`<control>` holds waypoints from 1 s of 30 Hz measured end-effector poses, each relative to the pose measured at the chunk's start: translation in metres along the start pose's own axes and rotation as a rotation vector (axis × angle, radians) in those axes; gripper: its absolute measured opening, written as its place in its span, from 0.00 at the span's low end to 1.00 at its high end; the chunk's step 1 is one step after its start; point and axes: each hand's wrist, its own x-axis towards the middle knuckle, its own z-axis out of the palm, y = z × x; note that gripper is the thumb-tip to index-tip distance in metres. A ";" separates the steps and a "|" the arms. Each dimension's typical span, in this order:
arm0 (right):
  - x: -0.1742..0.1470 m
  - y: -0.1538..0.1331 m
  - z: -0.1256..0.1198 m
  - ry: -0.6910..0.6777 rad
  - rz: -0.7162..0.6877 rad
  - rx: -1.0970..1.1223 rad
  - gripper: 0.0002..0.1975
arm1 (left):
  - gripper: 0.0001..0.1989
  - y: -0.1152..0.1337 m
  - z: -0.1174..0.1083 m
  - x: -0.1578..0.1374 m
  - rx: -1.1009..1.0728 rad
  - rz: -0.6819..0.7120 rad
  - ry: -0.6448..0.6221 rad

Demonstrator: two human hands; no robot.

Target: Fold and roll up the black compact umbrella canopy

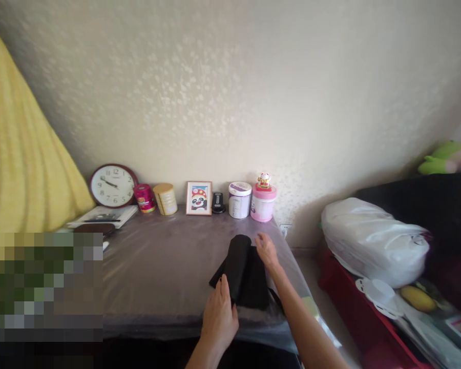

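Pointing forward, the black roll point(238, 264) has the unclenched left hand point(219, 310) at its near end, the loosely spread right hand point(268, 252) beside its far end.

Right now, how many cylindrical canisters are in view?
4: magenta canister beside round clock; cream tin right of it; white tub right of framed panda picture; pink tub under white cat figurine.

Black numerals, 12, 4, 6 and 8 among them, on a round clock point(114, 185), lettering on magenta tin point(144, 198) illegible
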 end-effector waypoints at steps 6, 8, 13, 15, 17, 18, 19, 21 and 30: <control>-0.039 0.017 -0.034 -0.145 0.261 0.171 0.14 | 0.33 0.000 -0.001 0.000 -0.013 0.000 0.008; -0.049 0.013 -0.036 -0.212 0.352 0.244 0.14 | 0.33 0.000 -0.002 0.000 -0.019 -0.001 0.018; -0.059 -0.004 -0.033 -0.246 0.322 0.216 0.16 | 0.34 -0.001 0.000 0.000 -0.009 -0.003 0.037; -0.060 -0.009 -0.030 -0.256 0.299 0.189 0.16 | 0.33 -0.001 0.001 0.000 -0.007 -0.002 0.044; -0.060 -0.013 -0.027 -0.272 0.288 0.156 0.17 | 0.33 -0.002 0.002 0.000 -0.007 0.000 0.048; -0.060 -0.015 -0.026 -0.279 0.286 0.143 0.18 | 0.33 -0.002 0.003 0.000 -0.008 0.000 0.050; -0.059 -0.017 -0.025 -0.281 0.283 0.134 0.19 | 0.33 -0.002 0.003 0.000 -0.009 0.000 0.054; -0.058 -0.019 -0.022 -0.271 0.271 0.129 0.20 | 0.33 -0.002 0.004 0.000 -0.009 -0.001 0.062; -0.051 -0.032 -0.010 -0.240 0.195 0.205 0.21 | 0.33 -0.003 0.006 0.000 -0.012 0.011 0.087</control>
